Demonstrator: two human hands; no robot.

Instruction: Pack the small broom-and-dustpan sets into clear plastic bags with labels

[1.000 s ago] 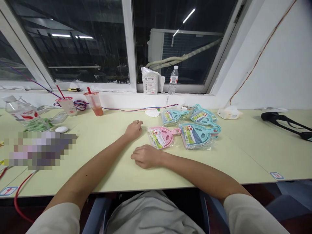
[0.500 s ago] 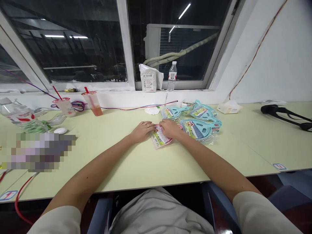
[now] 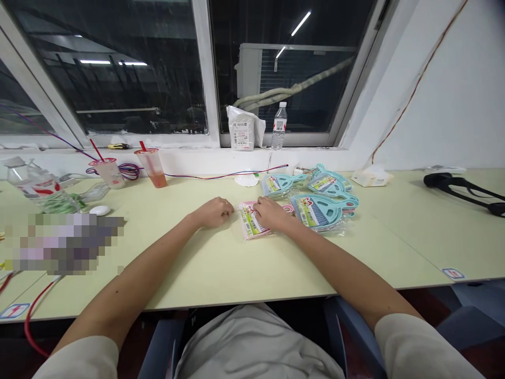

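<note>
A pink mini dustpan-and-brush set in a clear packet (image 3: pixel 250 223) lies on the pale green table (image 3: pixel 221 263) in front of me. My right hand (image 3: pixel 269 214) rests on top of it, fingers curled over the packet. Just left of the packet, my left hand (image 3: pixel 213 211) lies on the table with its fingers curled and its fingertips close to the packet's edge. Several blue packed sets (image 3: pixel 320 209) lie to the right.
Two drink cups with red straws (image 3: pixel 152 167) and a plastic bottle (image 3: pixel 29 182) stand at the back left. A water bottle (image 3: pixel 279 126) and a white bag (image 3: pixel 243 129) sit on the sill. A tissue pack (image 3: pixel 371 177) and a black strap (image 3: pixel 465 190) lie to the right.
My right hand came up from the near table onto the pink packet. My left hand reached the packet's left edge, then drew back a little. The packet has shifted slightly left.
</note>
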